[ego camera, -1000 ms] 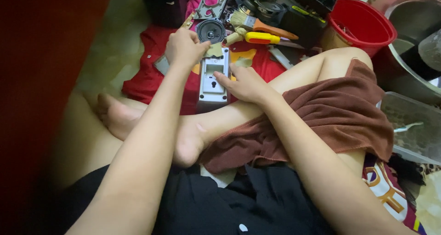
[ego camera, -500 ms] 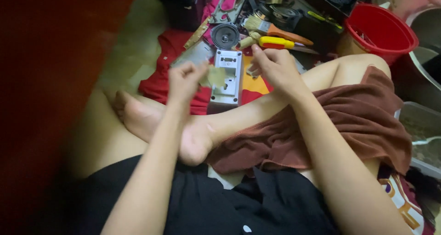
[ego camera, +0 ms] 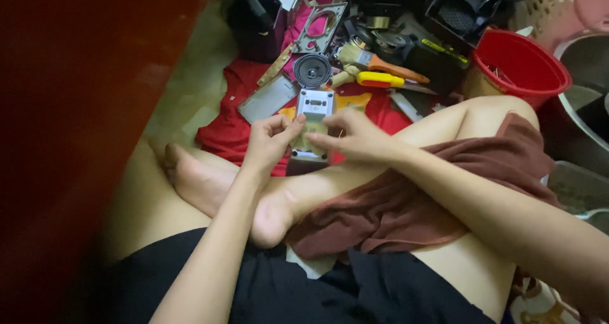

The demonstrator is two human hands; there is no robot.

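A red cloth (ego camera: 222,130) covers the floor, catching loose parts. On it, before the crossed legs, lies a small grey device (ego camera: 313,108) — left hand (ego camera: 269,140) and right hand (ego camera: 349,137) pinch its lower end, steadying it — a round speaker (ego camera: 312,70) just beyond.

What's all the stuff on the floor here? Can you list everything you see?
small box-like device: one, grey-white, on the red cloth, under both hands
thin greenish piece: one, pinched between the fingers of both hands, over the device
round speaker: one, black, just beyond the device
flat metal plate: one, grey, left of the device
metal frame: one, grey, beyond the speaker
screwdriver: one, yellow handle, right of the speaker
brush: one, orange handle, behind the screwdriver
bucket: one, red, right side by the knee
red cloth: one, spread on the floor
left hand: one, on the greenish piece
right hand: one, on the greenish piece
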